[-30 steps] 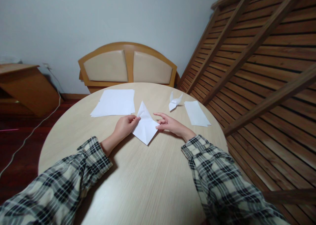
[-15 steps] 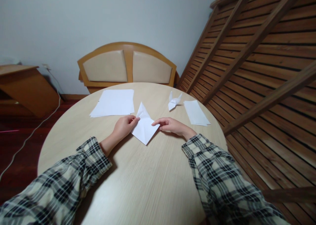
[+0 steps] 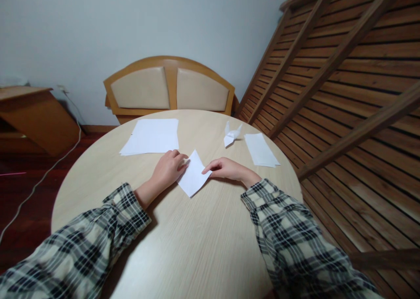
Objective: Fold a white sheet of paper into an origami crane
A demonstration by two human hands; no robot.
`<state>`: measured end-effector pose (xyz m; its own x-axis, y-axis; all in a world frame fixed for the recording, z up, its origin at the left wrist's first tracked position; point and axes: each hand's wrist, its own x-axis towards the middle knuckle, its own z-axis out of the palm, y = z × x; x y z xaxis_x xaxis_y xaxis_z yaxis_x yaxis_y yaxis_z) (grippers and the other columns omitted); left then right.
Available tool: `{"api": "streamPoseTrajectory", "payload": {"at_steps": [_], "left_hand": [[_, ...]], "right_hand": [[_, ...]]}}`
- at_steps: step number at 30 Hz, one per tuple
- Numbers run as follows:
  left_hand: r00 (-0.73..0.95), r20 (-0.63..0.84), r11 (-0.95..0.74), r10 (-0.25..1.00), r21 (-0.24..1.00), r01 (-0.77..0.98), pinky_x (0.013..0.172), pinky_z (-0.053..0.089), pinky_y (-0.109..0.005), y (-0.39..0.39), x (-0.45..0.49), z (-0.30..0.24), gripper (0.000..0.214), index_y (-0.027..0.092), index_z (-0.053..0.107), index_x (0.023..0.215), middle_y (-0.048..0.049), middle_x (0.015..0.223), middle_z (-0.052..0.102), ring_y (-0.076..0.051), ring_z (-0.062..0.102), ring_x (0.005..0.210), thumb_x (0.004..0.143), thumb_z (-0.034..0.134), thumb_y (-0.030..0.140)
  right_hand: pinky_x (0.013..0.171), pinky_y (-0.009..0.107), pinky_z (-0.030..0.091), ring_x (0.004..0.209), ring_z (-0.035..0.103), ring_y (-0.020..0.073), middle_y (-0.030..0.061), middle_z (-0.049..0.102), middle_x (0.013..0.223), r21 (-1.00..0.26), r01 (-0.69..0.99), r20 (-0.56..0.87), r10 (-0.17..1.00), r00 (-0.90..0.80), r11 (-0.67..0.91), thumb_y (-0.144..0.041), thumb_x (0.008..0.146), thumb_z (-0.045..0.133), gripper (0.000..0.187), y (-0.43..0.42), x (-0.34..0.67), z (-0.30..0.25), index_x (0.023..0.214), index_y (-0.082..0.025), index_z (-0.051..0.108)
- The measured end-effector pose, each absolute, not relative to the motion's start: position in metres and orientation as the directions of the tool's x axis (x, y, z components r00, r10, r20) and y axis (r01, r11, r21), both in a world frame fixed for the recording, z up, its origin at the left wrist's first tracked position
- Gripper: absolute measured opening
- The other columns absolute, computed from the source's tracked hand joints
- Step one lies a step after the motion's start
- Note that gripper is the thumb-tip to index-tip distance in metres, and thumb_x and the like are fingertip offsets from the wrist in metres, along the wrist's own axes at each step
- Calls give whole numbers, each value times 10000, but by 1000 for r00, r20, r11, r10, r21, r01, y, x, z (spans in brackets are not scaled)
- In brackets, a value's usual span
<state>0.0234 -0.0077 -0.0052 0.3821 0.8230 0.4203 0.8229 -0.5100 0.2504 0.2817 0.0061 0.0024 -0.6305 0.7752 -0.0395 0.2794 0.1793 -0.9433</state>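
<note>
Surface: a round bench with a pale wood-grain top. At its middle lies a folded paper, diamond-shaped, one point toward the wearer. The right hand grips its right corner between thumb and fingers. The left hand has its fingers curled over the left edge, touching it; whether it grips cannot be told. Both wrists carry checked sleeves.

Further items on the bench: a stack of white sheets at the far left, edges slightly uneven; a small paper figure with two raised points at the far right; narrower paper slips just beside it.

Room: plain pale wall; wooden headboard with two cream panels beyond the bench; slatted wooden frame leaning at right; brown cabinet at left; pale cable running across the dark red floor.
</note>
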Motion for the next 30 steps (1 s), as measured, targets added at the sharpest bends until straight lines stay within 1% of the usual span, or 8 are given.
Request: {"api": "streamPoseTrajectory", "payload": {"at_steps": [2,5,11,15,20,23,26,30], "left_hand": [[476,431,-603,766,227,765,828,443,-386,-9,25,-5,224,181,721,1028,-122,1006,658,-269,558,929,886,551,147],[569,413,-691,711,259,675,862,457,-397,-13,28,-4,239,176,721,1026,-123,1022,668,-270,567,959,904,523,118],[609,323,-689,725,351,634,868,495,-396,-14,29,-2,220,173,723,1032,-123,1001,686,-257,606,954,936,525,180],[631,282,-688,723,380,618,898,512,-405,-15,26,1,248,158,714,1089,-134,1060,690,-257,622,993,948,516,207],[679,260,-723,686,341,600,990,498,-435,-15,24,-2,310,158,664,1221,-148,1206,658,-272,603,1119,959,526,253],[683,264,-731,681,297,615,984,500,-449,-15,26,-6,348,133,645,1259,-163,1183,643,-281,594,1099,986,504,298],[681,269,-733,681,259,630,970,503,-451,-16,28,-8,385,112,627,1286,-170,1162,625,-284,586,1076,1015,463,331],[689,277,-742,670,203,639,1002,485,-473,-17,30,-8,409,106,620,1290,-175,1191,615,-295,572,1113,1032,432,362]], "right_hand": [[900,340,543,881,702,173,78,781,976,-928,300,-23,769,-639,222,-214,780,759,167,6,281,4,936,-188,811],[901,341,539,888,700,176,77,781,978,-917,308,-7,761,-649,254,-213,785,751,167,5,282,4,940,-189,811],[919,344,526,904,696,177,76,777,995,-923,301,-15,757,-653,241,-218,795,743,173,5,282,2,953,-180,801],[918,339,524,902,685,169,64,767,993,-934,284,-18,767,-641,216,-165,786,734,187,6,282,2,966,-176,782],[880,308,524,868,671,155,66,751,960,-946,287,-78,758,-648,149,-195,777,768,187,4,284,4,959,-151,769],[863,301,519,867,669,157,68,752,955,-939,316,-103,762,-639,138,-201,775,772,194,3,284,4,963,-151,775],[843,300,515,861,667,162,69,757,943,-917,361,-107,770,-629,168,-203,766,783,193,3,282,2,953,-155,785],[832,298,513,860,670,164,70,765,948,-904,381,-99,770,-630,195,-211,775,782,188,3,280,1,957,-161,792]]}}
